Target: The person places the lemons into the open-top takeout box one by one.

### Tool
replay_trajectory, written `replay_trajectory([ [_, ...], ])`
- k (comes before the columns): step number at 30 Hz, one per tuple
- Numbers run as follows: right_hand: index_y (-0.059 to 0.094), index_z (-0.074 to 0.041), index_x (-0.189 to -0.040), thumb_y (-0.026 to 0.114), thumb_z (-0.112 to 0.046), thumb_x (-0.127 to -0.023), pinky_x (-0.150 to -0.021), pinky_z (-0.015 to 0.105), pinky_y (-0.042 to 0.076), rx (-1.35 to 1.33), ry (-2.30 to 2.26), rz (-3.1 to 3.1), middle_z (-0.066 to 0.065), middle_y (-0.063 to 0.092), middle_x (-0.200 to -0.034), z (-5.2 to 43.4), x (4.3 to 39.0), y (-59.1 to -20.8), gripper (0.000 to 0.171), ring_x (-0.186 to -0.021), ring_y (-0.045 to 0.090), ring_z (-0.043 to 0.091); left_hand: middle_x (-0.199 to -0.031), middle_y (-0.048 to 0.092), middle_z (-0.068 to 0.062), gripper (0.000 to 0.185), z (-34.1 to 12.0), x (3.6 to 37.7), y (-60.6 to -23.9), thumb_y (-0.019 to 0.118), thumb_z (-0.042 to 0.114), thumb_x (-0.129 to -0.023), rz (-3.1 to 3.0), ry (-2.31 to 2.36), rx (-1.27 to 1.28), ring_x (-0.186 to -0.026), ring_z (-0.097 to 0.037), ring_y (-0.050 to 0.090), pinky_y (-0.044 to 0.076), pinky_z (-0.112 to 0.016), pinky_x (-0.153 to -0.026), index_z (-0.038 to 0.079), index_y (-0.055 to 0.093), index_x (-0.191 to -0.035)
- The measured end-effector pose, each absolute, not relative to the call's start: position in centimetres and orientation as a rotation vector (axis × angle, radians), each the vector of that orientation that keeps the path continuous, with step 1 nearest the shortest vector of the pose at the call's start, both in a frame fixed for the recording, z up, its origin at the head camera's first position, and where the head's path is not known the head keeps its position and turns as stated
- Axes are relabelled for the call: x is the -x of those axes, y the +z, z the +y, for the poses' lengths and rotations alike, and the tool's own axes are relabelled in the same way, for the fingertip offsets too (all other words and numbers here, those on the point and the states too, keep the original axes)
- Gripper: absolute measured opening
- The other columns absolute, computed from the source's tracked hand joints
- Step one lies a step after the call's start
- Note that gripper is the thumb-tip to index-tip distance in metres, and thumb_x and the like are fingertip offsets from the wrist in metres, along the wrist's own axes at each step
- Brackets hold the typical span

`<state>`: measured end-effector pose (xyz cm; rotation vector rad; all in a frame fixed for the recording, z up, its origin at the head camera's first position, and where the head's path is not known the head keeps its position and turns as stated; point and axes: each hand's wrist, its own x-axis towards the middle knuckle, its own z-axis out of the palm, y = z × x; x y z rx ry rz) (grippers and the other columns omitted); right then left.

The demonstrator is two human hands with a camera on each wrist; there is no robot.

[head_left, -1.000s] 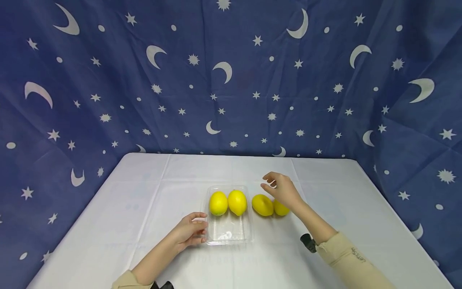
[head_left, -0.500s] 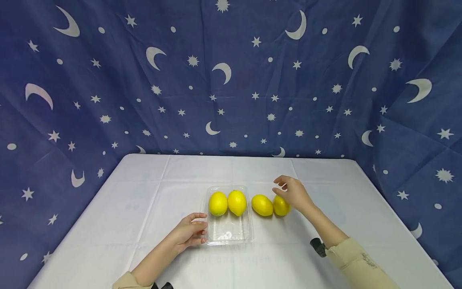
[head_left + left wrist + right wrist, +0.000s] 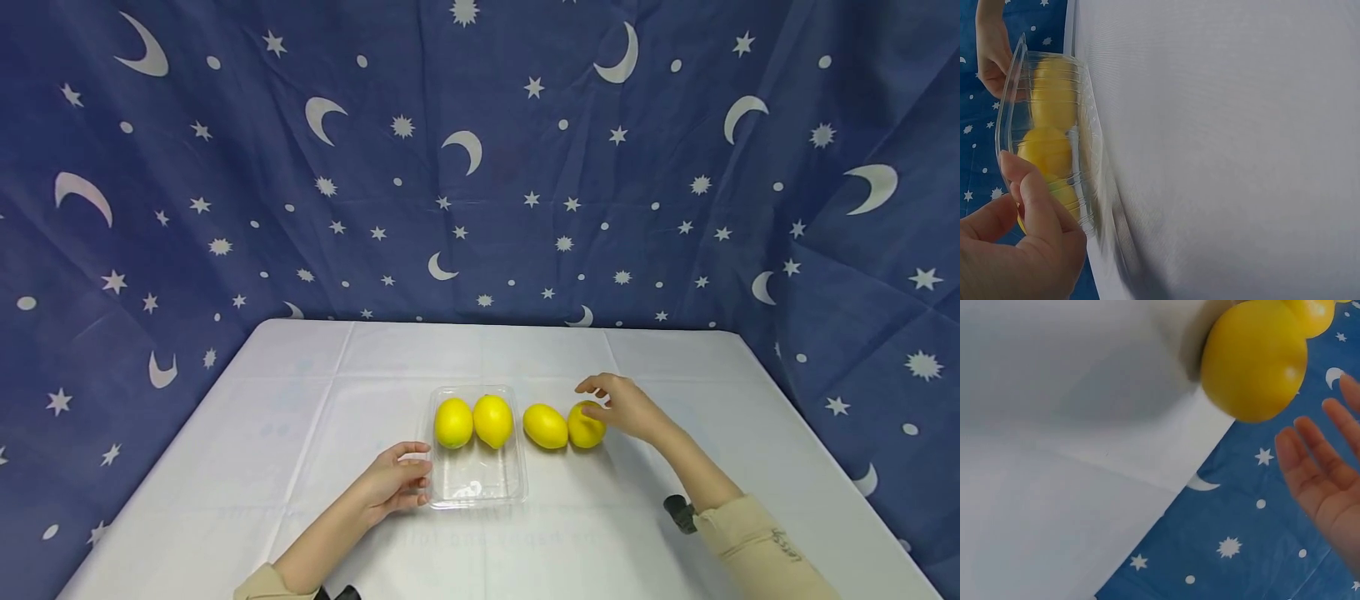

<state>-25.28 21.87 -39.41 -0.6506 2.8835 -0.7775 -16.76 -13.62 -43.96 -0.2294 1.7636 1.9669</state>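
Note:
Two yellow lemons, a left one [image 3: 453, 423] and a right one [image 3: 492, 421], lie side by side in the far half of a clear plastic container [image 3: 480, 487]. My left hand [image 3: 393, 482] is at the container's left side, fingertips at its rim with the fingers loosely bent; the left wrist view shows this hand [image 3: 1035, 240] close up. Right of the container, a third lemon [image 3: 545, 427] lies beside a further lemon [image 3: 585, 429] on the table. My right hand [image 3: 626, 406] hovers over that far-right lemon, thumb in front of it, holding nothing; its fingers [image 3: 1316, 465] look extended in the right wrist view.
A white cloth covers the table [image 3: 300, 400]. Behind it hangs a dark blue curtain [image 3: 510, 275] with moons and stars. The container's near half [image 3: 472, 479] shows bare plastic.
My right hand has moved right and slightly toward me, from above the two loose lemons to the right-hand one. The left hand and the container look unmoved.

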Motion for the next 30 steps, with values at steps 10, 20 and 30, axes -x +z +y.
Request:
replay_trajectory([
  [10,0.061,-0.001,-0.115,0.07,-0.007,-0.082,-0.086,0.046,0.054,0.846,-0.673,2.741,0.016,0.061,-0.117,23.4,26.3,-39.1,0.035,-0.106,0.056,0.037,-0.085,0.051,0.001,0.044,-13.6,16.9,-43.8,0.052,0.006,-0.093,1.781,1.96,0.218,-0.07,-0.008,0.052,0.053,-0.02,-0.061,-0.001,0.034,-0.132],
  [20,0.063,-0.007,-0.113,0.076,-0.009,-0.076,-0.099,0.051,0.045,0.97,-0.552,2.593,0.009,0.061,-0.119,23.4,26.8,-39.6,0.039,-0.111,0.054,0.03,-0.085,0.051,0.001,0.044,-13.8,16.7,-43.7,0.051,0.006,-0.094,1.779,1.956,0.22,-0.07,-0.008,0.052,0.053,-0.019,-0.06,-0.001,0.033,-0.133],
  [30,0.061,-0.007,-0.118,0.076,-0.001,-0.073,-0.1,0.05,0.044,0.963,-0.367,2.575,0.008,0.059,-0.121,22.6,26.9,-39.3,0.048,-0.113,0.053,0.029,-0.086,0.051,0.001,0.044,-13.8,16.8,-43.6,0.052,0.005,-0.093,1.783,1.955,0.238,-0.07,-0.008,0.052,0.053,-0.019,-0.061,-0.001,0.033,-0.133],
])
